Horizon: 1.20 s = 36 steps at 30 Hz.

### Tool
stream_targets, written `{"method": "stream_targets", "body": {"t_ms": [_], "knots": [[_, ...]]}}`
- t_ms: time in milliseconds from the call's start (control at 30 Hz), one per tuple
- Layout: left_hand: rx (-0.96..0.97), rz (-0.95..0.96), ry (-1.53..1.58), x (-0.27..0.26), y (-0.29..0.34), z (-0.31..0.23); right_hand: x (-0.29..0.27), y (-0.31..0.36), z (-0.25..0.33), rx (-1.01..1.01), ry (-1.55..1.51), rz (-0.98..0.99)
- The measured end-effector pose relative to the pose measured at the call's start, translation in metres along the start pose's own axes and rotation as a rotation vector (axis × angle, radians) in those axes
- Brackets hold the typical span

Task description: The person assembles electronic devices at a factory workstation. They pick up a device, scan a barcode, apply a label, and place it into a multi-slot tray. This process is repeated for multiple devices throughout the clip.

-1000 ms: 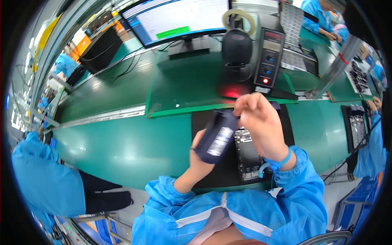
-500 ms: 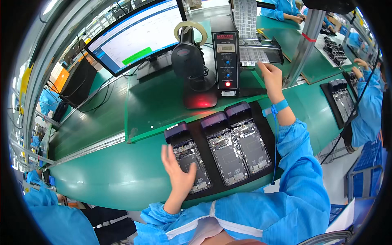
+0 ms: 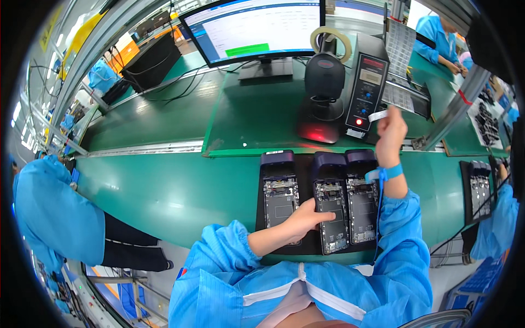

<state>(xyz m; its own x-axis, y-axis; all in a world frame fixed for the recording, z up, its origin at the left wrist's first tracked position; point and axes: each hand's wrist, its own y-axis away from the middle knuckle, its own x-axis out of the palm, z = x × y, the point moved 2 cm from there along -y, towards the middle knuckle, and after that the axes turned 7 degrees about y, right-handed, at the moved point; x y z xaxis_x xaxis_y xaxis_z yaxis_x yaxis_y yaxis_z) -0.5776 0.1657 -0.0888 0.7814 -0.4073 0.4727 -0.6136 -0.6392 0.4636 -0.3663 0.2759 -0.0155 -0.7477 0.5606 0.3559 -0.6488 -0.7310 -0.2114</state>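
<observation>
Three opened phones lie side by side on a black mat (image 3: pixel 308 244), their inner boards bare and a dark purple part standing up at each far end. My left hand (image 3: pixel 299 221) grips the middle phone (image 3: pixel 334 235) by its left side, thumb across its face and the other fingers hidden. The left phone (image 3: pixel 280 203) is partly behind that hand, and the right phone (image 3: pixel 362 208) lies close beside the middle one. Above the right phone, my right hand (image 3: pixel 392 134) pinches a small white label (image 3: pixel 377 116), off the label dispenser (image 3: pixel 367 82). A blue wrist strap (image 3: pixel 389 173) circles my right wrist.
A black scanner (image 3: pixel 324 79) on a stand glows red at its base, with a tape roll (image 3: pixel 348 48) behind it. The monitor (image 3: pixel 257 27) stands farther back. A metal post (image 3: pixel 456 109) rises at right. Co-workers in blue are on both sides.
My right hand has come away from the dispenser toward me with a label. The left hand has moved from the left phone onto the middle one. The whole view has turned left.
</observation>
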Motion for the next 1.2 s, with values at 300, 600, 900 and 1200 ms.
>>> {"method": "stream_targets", "body": {"t_ms": [300,600,900,1200], "knots": [[0.432,-0.085,0.527,-0.022,0.015,-0.066,0.032,0.023,-0.02,0.197,0.073,0.388],[0.761,-0.191,0.664,-0.055,-0.051,-0.14,0.022,0.042,0.05,-0.186,-0.136,0.211],[0.832,-0.317,0.238,-0.028,0.001,-0.095,0.038,0.082,0.073,-0.16,0.11,0.632],[0.874,-0.232,-0.52,-0.011,0.006,-0.032,0.032,0.133,0.083,-0.145,0.047,0.843]]}}
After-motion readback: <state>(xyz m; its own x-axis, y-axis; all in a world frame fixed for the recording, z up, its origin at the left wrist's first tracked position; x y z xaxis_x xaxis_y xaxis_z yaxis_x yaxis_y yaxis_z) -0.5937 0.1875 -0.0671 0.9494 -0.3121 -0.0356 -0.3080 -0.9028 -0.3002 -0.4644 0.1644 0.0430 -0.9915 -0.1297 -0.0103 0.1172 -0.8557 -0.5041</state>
